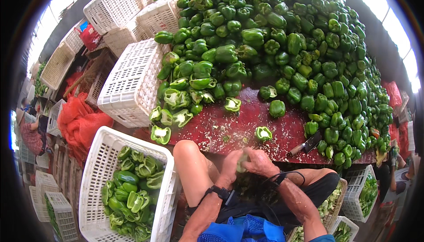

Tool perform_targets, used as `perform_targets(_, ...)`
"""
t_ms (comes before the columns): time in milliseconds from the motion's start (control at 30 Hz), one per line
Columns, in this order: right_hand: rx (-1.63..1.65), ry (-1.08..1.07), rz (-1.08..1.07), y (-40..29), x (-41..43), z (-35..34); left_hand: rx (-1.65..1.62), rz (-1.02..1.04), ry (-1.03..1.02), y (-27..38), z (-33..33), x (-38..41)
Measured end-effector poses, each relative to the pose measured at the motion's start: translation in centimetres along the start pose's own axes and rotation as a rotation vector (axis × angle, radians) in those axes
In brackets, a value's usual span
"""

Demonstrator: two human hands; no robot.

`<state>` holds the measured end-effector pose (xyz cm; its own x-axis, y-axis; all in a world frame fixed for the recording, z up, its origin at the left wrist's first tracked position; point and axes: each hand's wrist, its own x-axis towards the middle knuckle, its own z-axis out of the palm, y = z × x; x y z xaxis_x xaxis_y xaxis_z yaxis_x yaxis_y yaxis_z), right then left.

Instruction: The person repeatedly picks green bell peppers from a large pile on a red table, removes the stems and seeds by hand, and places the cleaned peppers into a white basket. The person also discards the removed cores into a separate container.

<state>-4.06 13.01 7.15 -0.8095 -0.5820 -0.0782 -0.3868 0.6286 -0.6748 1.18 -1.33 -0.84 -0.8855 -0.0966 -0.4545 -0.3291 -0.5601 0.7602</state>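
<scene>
Over my lap, my left hand [230, 166] and my right hand [261, 163] meet around a piece of green bell pepper [243, 164]. Motion blur and my fingers hide most of it. Just beyond them, a cut bell pepper half [263, 133] lies on a red work surface [215, 136] strewn with pale seeds. A whole bell pepper [277, 108] and another cut half [233, 104] are farther back. To the right of my hands rests a cleaver-like knife [312, 142], its wooden handle towards me. Several opened halves [177, 98] are gathered at the surface's left.
A large heap of green bell peppers [265, 39] rises behind the surface. At my left stands a white plastic crate [88, 189] holding cut peppers. Another white crate [129, 83] is tipped beside the heap. Red mesh sacks [79, 119] lie left. Other people [31, 131] appear at both edges.
</scene>
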Motion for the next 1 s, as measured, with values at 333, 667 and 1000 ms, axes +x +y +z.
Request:
perform_targets(333, 0.335, 0.233, 0.066, -1.5, 0.2, 1.5, 0.197, 0.225, 0.024, 1.7, -0.2, 0.1)
perform_targets(667, 0.117, 0.100, -0.053, -2.0, 0.8, -0.4, -0.299, -0.064, 0.052, 1.0, -1.4, 2.4)
perform_targets(1000, 0.295, 0.244, 0.216, -2.8, 0.4, 0.5, -0.104, 0.079, -0.082, 3.3, -0.6, 0.9)
